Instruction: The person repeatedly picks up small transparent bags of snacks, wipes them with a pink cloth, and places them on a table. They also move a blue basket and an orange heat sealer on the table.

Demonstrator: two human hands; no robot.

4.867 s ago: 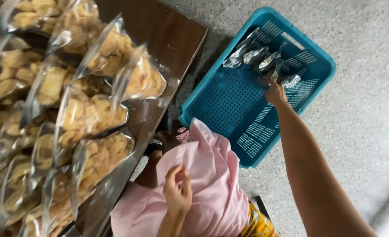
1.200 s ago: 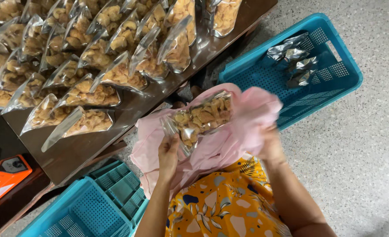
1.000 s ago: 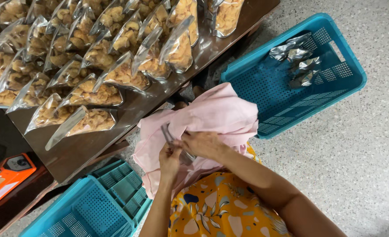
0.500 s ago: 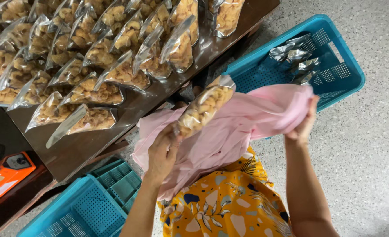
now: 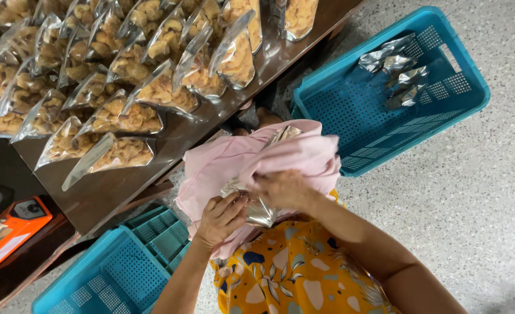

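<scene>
My left hand point(image 5: 221, 218) grips the lower end of a clear snack bag point(image 5: 256, 210) with a silver back, held over my lap. My right hand point(image 5: 283, 189) presses a pink cloth point(image 5: 304, 154) around that same bag, so most of the bag is covered. The bag's top corner point(image 5: 283, 134) pokes out above the cloth. My lap shows a yellow patterned garment point(image 5: 292, 273).
A brown table point(image 5: 153, 168) to the upper left carries several rows of snack-filled bags point(image 5: 158, 90). A blue plastic basket point(image 5: 350, 104) on the floor to the right holds a few bags point(image 5: 400, 75). Another blue basket point(image 5: 106, 273) sits at lower left beside an orange device point(image 5: 13, 229).
Half a second ago the bag was held up with the cloth stretched out to the right. Now my right hand has come back in and wrapped the cloth over the bag.
</scene>
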